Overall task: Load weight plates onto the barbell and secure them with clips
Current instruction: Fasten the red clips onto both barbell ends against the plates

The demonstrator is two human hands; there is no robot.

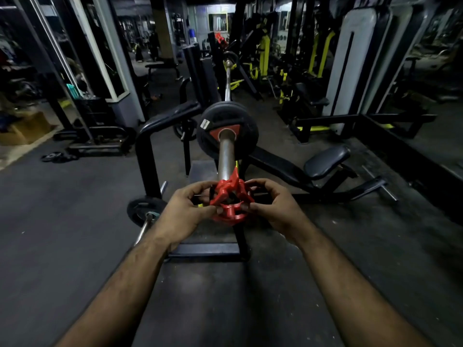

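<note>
Both hands pinch the red clip (231,201), the left hand (186,209) on one side and the right hand (273,205) on the other, right at the near tip of the barbell (225,156). Farther up the bar, well apart from the clip, sits a black plate (226,130), already on. I think the clip must next slide up against it and snap tight.

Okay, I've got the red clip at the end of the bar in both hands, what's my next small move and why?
Probably slide the red clip along the sleeve toward the black plates. Your left hand and right hand hold it at the bar's near end, and a bare stretch of sleeve separates it from the plates, so they are not yet secured.
</note>
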